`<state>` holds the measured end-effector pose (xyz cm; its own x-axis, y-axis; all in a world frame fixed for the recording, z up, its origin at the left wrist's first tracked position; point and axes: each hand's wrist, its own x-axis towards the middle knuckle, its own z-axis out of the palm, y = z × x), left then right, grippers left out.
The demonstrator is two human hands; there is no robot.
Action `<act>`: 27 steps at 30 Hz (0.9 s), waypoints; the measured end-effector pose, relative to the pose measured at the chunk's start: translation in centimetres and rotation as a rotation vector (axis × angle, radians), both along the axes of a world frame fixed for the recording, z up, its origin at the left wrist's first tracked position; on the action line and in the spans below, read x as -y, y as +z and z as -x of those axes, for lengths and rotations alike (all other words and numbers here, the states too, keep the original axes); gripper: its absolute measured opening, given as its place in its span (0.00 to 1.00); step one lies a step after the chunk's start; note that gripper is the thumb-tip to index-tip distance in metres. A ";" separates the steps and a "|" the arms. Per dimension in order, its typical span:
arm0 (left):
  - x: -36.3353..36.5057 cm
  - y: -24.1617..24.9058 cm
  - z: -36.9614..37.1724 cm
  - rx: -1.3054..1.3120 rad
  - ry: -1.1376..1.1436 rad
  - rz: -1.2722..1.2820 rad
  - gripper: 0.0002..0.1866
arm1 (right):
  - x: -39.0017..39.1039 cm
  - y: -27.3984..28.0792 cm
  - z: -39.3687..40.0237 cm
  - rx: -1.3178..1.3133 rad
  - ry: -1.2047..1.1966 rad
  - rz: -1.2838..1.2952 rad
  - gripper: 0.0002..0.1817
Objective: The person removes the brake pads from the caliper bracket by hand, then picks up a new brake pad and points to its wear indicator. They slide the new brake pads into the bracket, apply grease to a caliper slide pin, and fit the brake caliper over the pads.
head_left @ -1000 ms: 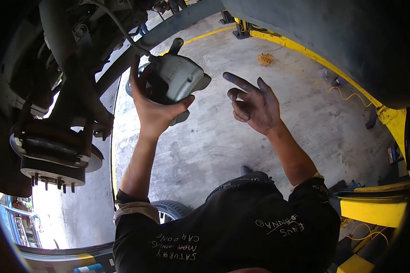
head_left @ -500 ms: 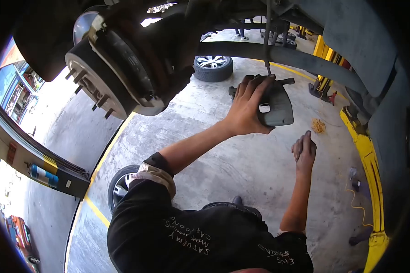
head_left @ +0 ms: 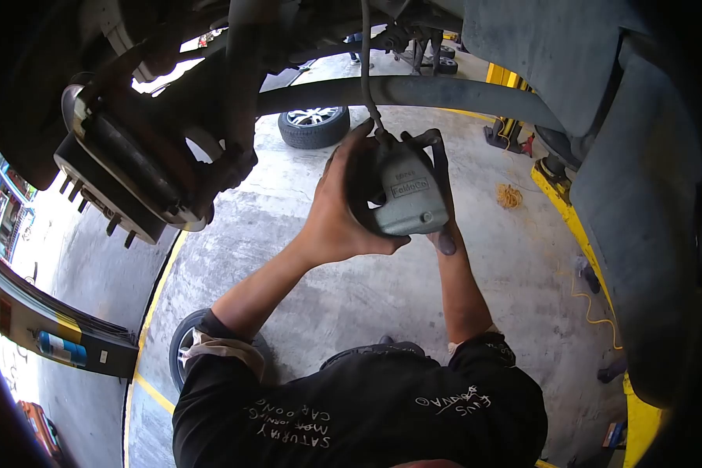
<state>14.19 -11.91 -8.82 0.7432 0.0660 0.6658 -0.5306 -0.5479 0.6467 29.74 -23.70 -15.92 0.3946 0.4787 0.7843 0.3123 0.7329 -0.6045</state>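
A grey brake caliper [head_left: 410, 191] with raised lettering hangs in front of me, a brake hose [head_left: 366, 70] joined to its top. My left hand [head_left: 335, 207] is wrapped around the caliper's left side, thumb along the bottom edge. Behind its lower right side is my right hand [head_left: 446, 240]; the thumb shows and the other fingers are mostly hidden by the caliper. To the left, the brake disc [head_left: 105, 191] with several wheel studs is still on the hub, and a bracket with brake pads [head_left: 136, 156] straddles it.
A wheel [head_left: 314, 129] lies on the floor beyond the caliper, and another wheel [head_left: 181, 343] is beside my left elbow. Yellow lift parts [head_left: 569, 226] stand at right. A suspension bar [head_left: 421, 92] crosses above my hands. Tangled yellow string [head_left: 509, 196] lies on the floor.
My right hand has come up from below to the caliper's right side. The caliper has turned so its lettered face shows. The whole view has shifted.
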 end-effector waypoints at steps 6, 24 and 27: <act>2.0 3.4 3.0 0.010 0.004 -0.009 0.71 | -1.9 2.3 4.2 0.069 -0.092 -0.188 0.81; 1.5 16.9 12.6 0.213 0.375 -0.836 0.50 | -8.0 14.4 10.9 0.122 -0.454 -0.774 0.75; 1.5 22.4 17.3 0.294 0.432 -0.619 0.25 | -8.6 17.6 11.9 0.036 -0.447 -0.915 0.59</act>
<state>-3.10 -13.45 13.57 0.5249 -0.1374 0.8400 -0.2916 -0.9562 0.0258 17.84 -15.09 1.71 0.3597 -0.4964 0.7901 0.6779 0.7209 0.1443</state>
